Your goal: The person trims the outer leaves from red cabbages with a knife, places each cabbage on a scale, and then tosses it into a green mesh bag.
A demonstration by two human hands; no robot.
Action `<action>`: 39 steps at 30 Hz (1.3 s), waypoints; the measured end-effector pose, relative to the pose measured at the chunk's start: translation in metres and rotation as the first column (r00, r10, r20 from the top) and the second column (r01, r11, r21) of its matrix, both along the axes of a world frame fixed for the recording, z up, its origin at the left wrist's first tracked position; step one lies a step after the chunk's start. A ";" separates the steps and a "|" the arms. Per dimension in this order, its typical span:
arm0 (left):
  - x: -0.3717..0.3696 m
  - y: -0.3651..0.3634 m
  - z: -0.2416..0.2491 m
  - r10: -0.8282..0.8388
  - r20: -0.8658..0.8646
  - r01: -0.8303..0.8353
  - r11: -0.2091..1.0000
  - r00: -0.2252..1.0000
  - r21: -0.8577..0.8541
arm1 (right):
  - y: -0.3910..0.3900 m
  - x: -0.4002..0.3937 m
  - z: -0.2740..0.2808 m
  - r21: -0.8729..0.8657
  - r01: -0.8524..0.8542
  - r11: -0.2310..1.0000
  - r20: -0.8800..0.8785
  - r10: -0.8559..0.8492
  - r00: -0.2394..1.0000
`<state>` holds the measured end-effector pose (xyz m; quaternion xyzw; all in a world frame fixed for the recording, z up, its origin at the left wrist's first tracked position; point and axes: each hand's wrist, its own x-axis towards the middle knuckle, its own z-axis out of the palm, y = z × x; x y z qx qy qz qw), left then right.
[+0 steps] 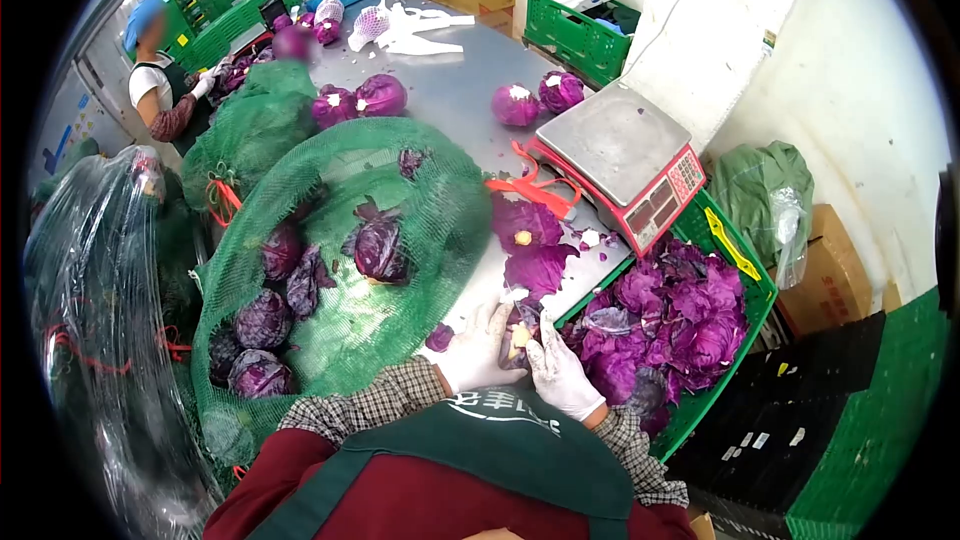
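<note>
Both my gloved hands are closed around a red cabbage (517,336) at the table's near edge, its pale cut stem facing up. My left hand (478,352) grips it from the left, and my right hand (562,370) from the right. Just beyond them lie loose purple cabbage leaves (533,265) and small white scraps. To the left, an opened green mesh bag (440,175) holds several dark red cabbages (262,320). Close to my right hand stands a green crate (722,360) heaped with purple leaves (650,315).
A red scale (620,145) with a metal plate stands at the table's right edge. Trimmed cabbages (380,96) sit farther back near white foam nets (370,26). Another person (160,80) works at the far left. Plastic-wrapped sacks (100,300) stand at my left.
</note>
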<state>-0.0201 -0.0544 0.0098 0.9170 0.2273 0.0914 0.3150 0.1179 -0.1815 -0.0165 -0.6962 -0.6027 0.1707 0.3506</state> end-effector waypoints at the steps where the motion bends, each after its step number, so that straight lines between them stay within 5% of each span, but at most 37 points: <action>1: 0.000 -0.001 -0.001 0.009 0.000 -0.009 0.999 1.000 0.037 | 0.001 -0.001 -0.002 -0.004 0.013 1.000 0.031 -0.013 0.999; 8: 0.008 -0.005 0.009 0.044 -0.064 -0.045 0.999 0.997 -0.022 | 0.014 0.010 0.016 -0.255 0.059 0.965 -0.050 -0.074 0.996; 10: 0.005 -0.007 0.007 0.003 -0.043 0.000 0.997 0.999 0.072 | 0.016 0.030 -0.005 -0.134 0.056 0.989 0.272 -0.017 0.962; 12: -0.005 -0.003 -0.005 0.014 0.029 -0.013 1.000 0.999 -0.019 | 0.010 0.051 -0.059 0.140 0.074 0.987 0.558 -0.141 0.818; 13: -0.013 0.001 -0.016 0.024 0.064 -0.019 0.998 0.998 -0.067 | 0.007 0.054 -0.061 0.014 0.178 0.984 0.184 -0.178 0.967; 14: -0.027 0.011 -0.030 0.002 0.184 0.023 0.991 0.983 -0.130 | 0.003 0.057 -0.064 -0.074 0.294 0.953 -0.336 -0.302 0.892; 15: -0.044 0.018 -0.053 0.000 0.269 0.065 0.971 0.963 -0.230 | 0.000 0.059 -0.066 -0.162 0.440 0.883 -0.658 -0.429 0.619; 16: -0.059 0.023 -0.068 0.009 0.348 0.110 0.941 0.938 -0.320 | -0.006 0.068 -0.033 -0.454 0.511 0.730 -0.780 -0.603 0.169; 18: -0.076 0.025 -0.066 0.128 0.272 0.001 0.904 0.954 -0.428 | -0.046 0.114 -0.036 -0.551 0.610 0.570 -0.815 -0.524 -0.247; 19: -0.084 0.026 -0.065 0.187 0.232 -0.056 0.877 0.955 -0.478 | -0.082 0.142 -0.072 -0.462 0.687 0.561 -0.743 -0.668 0.046; 20: -0.076 0.025 -0.058 0.241 0.228 -0.112 0.878 0.943 -0.465 | -0.081 0.136 -0.054 -0.343 0.803 0.488 -0.604 -0.769 0.209; 22: -0.061 0.023 -0.046 0.348 0.221 -0.224 0.868 0.911 -0.443 | -0.048 0.092 0.014 -0.296 0.756 0.584 -0.481 -0.775 0.410; 24: -0.037 0.020 0.005 0.364 -0.012 -0.347 0.877 0.932 -0.333 | -0.024 0.062 0.015 -0.187 0.477 0.858 -0.466 -0.505 0.726; 25: -0.033 0.017 0.033 0.334 -0.040 -0.321 0.854 0.942 -0.410 | -0.012 0.040 0.023 -0.235 0.336 0.912 -0.535 -0.410 0.739; 26: -0.034 0.021 0.032 0.267 -0.121 -0.291 0.911 0.956 -0.292 | -0.001 0.023 0.030 -0.266 0.183 0.947 -0.607 -0.312 0.731; 28: -0.034 0.021 0.043 0.162 -0.211 -0.161 0.987 0.964 0.025 | 0.008 0.011 -0.002 -0.049 0.107 0.993 -0.355 -0.117 0.928; 29: -0.030 0.021 0.045 0.160 -0.082 -0.150 0.982 0.984 0.118 | 0.012 0.008 -0.015 0.007 0.061 0.998 -0.261 -0.057 0.964; 30: -0.024 0.028 0.031 0.023 -0.037 -0.014 0.972 0.999 0.235 | 0.013 0.012 -0.015 -0.036 0.005 0.999 -0.388 -0.019 0.921; 32: -0.011 0.023 0.004 -0.067 -0.015 0.067 0.998 0.998 -0.014 | 0.013 0.016 -0.011 -0.002 -0.018 1.000 -0.369 0.016 0.929; 33: -0.008 0.024 -0.001 -0.066 -0.062 0.065 0.998 0.996 -0.018 | 0.014 0.016 -0.008 0.122 -0.013 0.992 -0.145 0.031 0.989; 34: -0.007 0.026 -0.004 -0.047 -0.079 0.044 0.998 0.996 -0.040 | 0.007 0.017 -0.002 -0.058 0.005 0.998 -0.449 -0.031 0.893; 36: -0.007 0.027 -0.006 0.004 -0.125 -0.016 0.996 0.992 -0.090 | -0.002 0.015 0.003 0.062 -0.078 0.995 -0.040 0.080 0.996; 39: -0.003 0.032 -0.008 0.011 -0.146 -0.030 0.992 0.989 -0.125 | -0.006 0.005 -0.004 0.032 -0.027 0.999 -0.053 0.029 0.998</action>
